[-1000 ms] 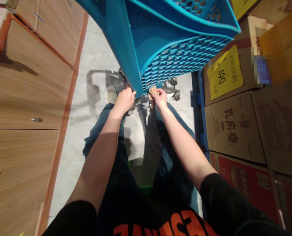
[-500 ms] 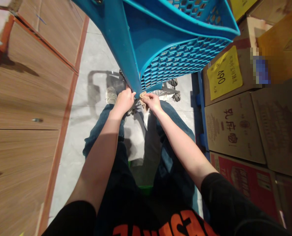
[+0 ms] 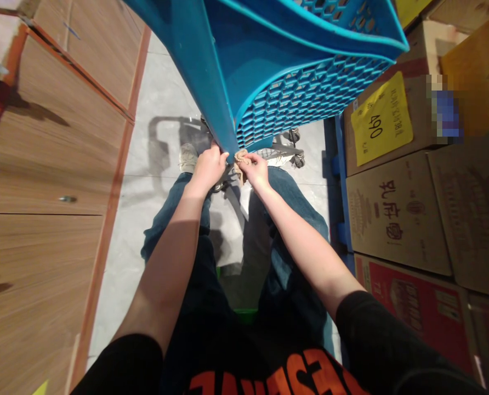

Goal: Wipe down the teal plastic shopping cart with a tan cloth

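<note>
Here, left hand (image 3: 209, 166) grip closed on blue basket (image 3: 203, 77) corner — right hand (image 3: 256, 169) grip pinching tan cloth (image 3: 240, 159)

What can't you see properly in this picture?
All in the head view:
- The blue basket: its top is cut off by the picture's upper edge, so what is inside is hidden.
- The cloth: mostly covered by the right hand.
- The cart wheels: partly hidden behind the basket.
- The box label: blurred over, unreadable.
</note>
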Demonstrator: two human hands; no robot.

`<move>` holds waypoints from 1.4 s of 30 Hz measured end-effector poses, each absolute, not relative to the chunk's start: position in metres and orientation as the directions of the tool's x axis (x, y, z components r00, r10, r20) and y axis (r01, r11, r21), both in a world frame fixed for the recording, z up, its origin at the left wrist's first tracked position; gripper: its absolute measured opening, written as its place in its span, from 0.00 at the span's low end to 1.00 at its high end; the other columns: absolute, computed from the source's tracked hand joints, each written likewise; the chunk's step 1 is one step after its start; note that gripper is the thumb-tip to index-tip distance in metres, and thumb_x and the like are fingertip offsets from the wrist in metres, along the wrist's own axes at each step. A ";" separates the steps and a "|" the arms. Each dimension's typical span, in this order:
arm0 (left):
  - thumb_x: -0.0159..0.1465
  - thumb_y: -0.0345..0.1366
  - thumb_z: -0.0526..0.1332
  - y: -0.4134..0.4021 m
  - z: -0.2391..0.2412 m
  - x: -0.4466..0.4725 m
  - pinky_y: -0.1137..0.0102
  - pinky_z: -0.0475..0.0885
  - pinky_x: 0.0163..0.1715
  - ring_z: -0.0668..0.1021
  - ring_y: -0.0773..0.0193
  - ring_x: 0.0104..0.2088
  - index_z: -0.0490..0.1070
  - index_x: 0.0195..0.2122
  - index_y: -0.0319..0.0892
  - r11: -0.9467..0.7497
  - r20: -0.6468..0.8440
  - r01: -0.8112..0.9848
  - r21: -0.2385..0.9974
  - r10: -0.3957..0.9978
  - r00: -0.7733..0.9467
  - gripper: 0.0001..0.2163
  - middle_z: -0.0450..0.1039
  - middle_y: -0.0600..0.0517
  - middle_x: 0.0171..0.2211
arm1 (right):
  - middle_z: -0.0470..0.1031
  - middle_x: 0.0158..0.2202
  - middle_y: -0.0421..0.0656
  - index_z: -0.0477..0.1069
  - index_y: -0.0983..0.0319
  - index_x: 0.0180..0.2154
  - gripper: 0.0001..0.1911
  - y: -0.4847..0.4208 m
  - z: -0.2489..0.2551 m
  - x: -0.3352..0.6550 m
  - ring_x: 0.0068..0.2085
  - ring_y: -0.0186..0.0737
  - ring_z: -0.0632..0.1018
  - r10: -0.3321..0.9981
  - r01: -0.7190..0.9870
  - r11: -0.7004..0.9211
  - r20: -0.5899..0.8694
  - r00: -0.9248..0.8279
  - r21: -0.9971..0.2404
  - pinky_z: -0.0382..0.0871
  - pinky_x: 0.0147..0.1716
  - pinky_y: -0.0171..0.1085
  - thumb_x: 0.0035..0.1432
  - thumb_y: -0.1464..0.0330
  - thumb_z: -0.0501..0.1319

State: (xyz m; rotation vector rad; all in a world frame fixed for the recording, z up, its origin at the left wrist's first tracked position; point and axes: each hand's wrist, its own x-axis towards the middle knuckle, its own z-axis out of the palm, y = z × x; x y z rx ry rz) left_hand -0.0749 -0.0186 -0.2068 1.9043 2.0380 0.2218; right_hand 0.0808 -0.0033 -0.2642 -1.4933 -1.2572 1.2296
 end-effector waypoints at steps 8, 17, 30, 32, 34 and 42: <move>0.73 0.36 0.54 -0.015 -0.202 -0.087 0.65 0.77 0.51 0.85 0.50 0.50 0.79 0.53 0.38 0.042 -0.087 0.879 0.474 0.996 -0.001 0.16 0.86 0.37 0.47 | 0.79 0.46 0.43 0.80 0.56 0.41 0.09 -0.021 -0.252 0.073 0.50 0.47 0.79 0.995 0.390 0.090 0.066 -0.074 -0.916 0.75 0.57 0.42 0.58 0.72 0.67; 0.76 0.37 0.53 -0.018 -0.196 -0.085 0.60 0.75 0.57 0.83 0.45 0.56 0.78 0.56 0.36 0.065 -0.142 0.893 0.445 0.990 -0.001 0.17 0.84 0.34 0.52 | 0.77 0.46 0.45 0.81 0.57 0.41 0.09 -0.022 -0.258 0.082 0.49 0.49 0.80 0.997 0.519 0.039 -0.004 -0.081 -0.854 0.75 0.58 0.44 0.60 0.73 0.65; 0.78 0.36 0.50 -0.020 -0.194 -0.080 0.56 0.76 0.60 0.84 0.43 0.57 0.76 0.60 0.34 0.068 -0.147 0.901 0.428 0.989 -0.004 0.19 0.84 0.32 0.54 | 0.78 0.46 0.44 0.82 0.57 0.44 0.10 -0.015 -0.272 0.084 0.49 0.47 0.80 0.990 0.470 0.140 0.112 -0.086 -0.872 0.75 0.57 0.43 0.61 0.71 0.65; 0.78 0.36 0.50 -0.019 -0.196 -0.081 0.57 0.76 0.61 0.84 0.44 0.58 0.76 0.60 0.34 0.064 -0.136 0.901 0.430 0.991 -0.006 0.19 0.84 0.32 0.54 | 0.78 0.47 0.45 0.82 0.58 0.45 0.11 -0.015 -0.273 0.082 0.50 0.47 0.80 0.985 0.471 0.169 0.129 -0.116 -0.866 0.75 0.57 0.43 0.61 0.72 0.65; 0.78 0.35 0.50 -0.019 -0.196 -0.080 0.57 0.75 0.62 0.84 0.44 0.58 0.76 0.60 0.34 0.063 -0.138 0.903 0.426 0.990 -0.004 0.19 0.83 0.32 0.55 | 0.79 0.45 0.45 0.82 0.60 0.43 0.11 -0.015 -0.277 0.080 0.47 0.48 0.80 0.995 0.514 0.088 0.057 -0.077 -0.853 0.76 0.57 0.44 0.59 0.74 0.65; 0.78 0.35 0.50 -0.021 -0.187 -0.076 0.55 0.76 0.62 0.84 0.41 0.59 0.75 0.61 0.32 0.099 -0.178 0.915 0.392 0.984 -0.030 0.20 0.83 0.31 0.55 | 0.80 0.46 0.43 0.82 0.57 0.45 0.11 -0.013 -0.285 0.078 0.49 0.46 0.80 0.981 0.453 0.195 0.175 -0.085 -0.870 0.77 0.56 0.43 0.61 0.72 0.65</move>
